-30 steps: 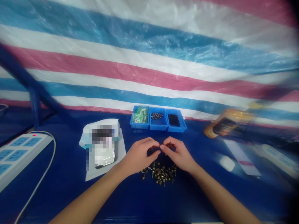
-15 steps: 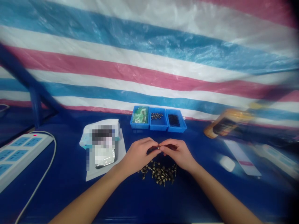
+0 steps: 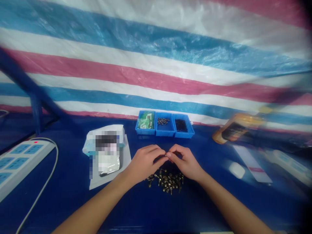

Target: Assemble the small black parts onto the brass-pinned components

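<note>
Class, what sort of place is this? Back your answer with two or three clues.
Probably a makeshift small-parts workstation: striped plastic sheeting hangs behind a blue table, which holds three blue bins and a heap of small metal parts.

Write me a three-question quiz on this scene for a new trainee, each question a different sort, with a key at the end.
1. Multiple choice. Where does the heap of brassy metal pieces lie?
A) On the power strip
B) On the blue table
C) Inside the bottle

2. True or false. The left hand and the right hand are held wide apart.

3. Fill in the blank. Beyond the hands, ____ small blue bins stand side by side in a row.

Key:
1. B.
2. False: the two hands come together, thumb and finger ends meeting.
3. Three.
</note>
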Tool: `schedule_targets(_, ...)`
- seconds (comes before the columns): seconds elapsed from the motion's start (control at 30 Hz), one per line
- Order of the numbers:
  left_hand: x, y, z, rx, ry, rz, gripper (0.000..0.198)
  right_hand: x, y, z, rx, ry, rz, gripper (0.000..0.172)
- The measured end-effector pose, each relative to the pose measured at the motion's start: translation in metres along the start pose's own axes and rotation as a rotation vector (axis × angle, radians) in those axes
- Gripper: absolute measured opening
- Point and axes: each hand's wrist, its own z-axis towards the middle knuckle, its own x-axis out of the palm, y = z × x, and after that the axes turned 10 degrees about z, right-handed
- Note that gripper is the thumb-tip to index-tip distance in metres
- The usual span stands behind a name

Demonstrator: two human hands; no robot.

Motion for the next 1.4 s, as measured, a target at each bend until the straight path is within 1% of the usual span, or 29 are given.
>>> schedule_targets(0.1,-0.005,-0.002,0.001,0.032,0.047,0.005,0.019,0.0,0.0,0.0,0.013,0.012,-0.013,0.033)
schedule_targets(0.17,-0.008,-0.002,0.001,0.06,0.094,0.013,0.02,0.001,-0.002,0.001,0.055,-0.001,0.032,0.041)
schedule_targets(0.23,-0.009,-0.002,0.001,0.073,0.117,0.022,0.023,0.0,-0.003,0.003,0.119,-0.036,0.195,0.046)
schedule_targets(0.37,-0.007,-0.001,0.001,0.054,0.127,0.04,0.024,-0.009,0.0,0.009,0.255,-0.186,0.679,0.051)
schedule_targets(0.43,-0.006,-0.001,0.001,0.047,0.133,0.047,0.024,-0.015,0.002,0.011,0.268,-0.241,0.791,0.05)
schedule_targets(0.53,-0.004,0.0,0.0,0.049,0.149,0.062,0.026,-0.021,-0.001,0.014,0.293,-0.28,0.775,0.051)
schedule_targets(0.63,-0.004,0.0,0.0,0.05,0.165,0.08,0.027,-0.019,-0.007,0.014,0.335,-0.298,0.72,0.052)
schedule_targets(0.67,-0.004,0.0,0.0,0.048,0.168,0.085,0.027,-0.018,-0.009,0.014,0.335,-0.302,0.714,0.049)
schedule_targets(0.73,-0.004,0.0,0.001,0.045,0.176,0.099,0.026,-0.016,-0.01,0.014,0.311,-0.299,0.716,0.036)
schedule_targets(0.77,-0.004,0.0,0.001,0.043,0.179,0.107,0.026,-0.016,-0.009,0.014,0.296,-0.291,0.721,0.033)
schedule_targets(0.83,-0.003,0.0,0.001,0.04,0.188,0.121,0.026,-0.018,-0.009,0.014,0.278,-0.284,0.723,0.046)
schedule_targets(0.87,-0.002,0.0,0.001,0.035,0.186,0.128,0.026,-0.019,-0.009,0.015,0.281,-0.289,0.713,0.051)
schedule_targets(0.9,-0.001,0.001,0.001,0.029,0.18,0.136,0.025,-0.021,-0.011,0.015,0.288,-0.305,0.692,0.05)
schedule_targets(1.0,0.0,0.002,0.0,0.014,0.153,0.16,0.021,-0.025,-0.016,0.017,0.294,-0.349,0.577,0.04)
schedule_targets(1.1,0.002,0.004,-0.001,0.028,0.17,0.172,0.02,-0.025,-0.021,0.017,0.264,-0.29,0.448,0.035)
schedule_targets(1.2,0.006,0.005,-0.003,0.024,0.192,0.19,0.019,-0.021,-0.021,0.013,0.221,-0.164,0.255,0.033)
schedule_targets(1.27,0.01,0.005,-0.004,0.005,0.195,0.206,0.019,-0.018,-0.019,0.01,0.179,-0.032,0.039,0.029)
schedule_targets(1.33,0.013,0.007,-0.005,-0.006,0.202,0.212,0.019,-0.014,-0.017,0.006,0.122,0.111,-0.206,0.021)
schedule_targets(1.4,0.015,0.009,-0.005,-0.012,0.215,0.212,0.019,-0.011,-0.016,0.003,0.066,0.199,-0.404,0.014)
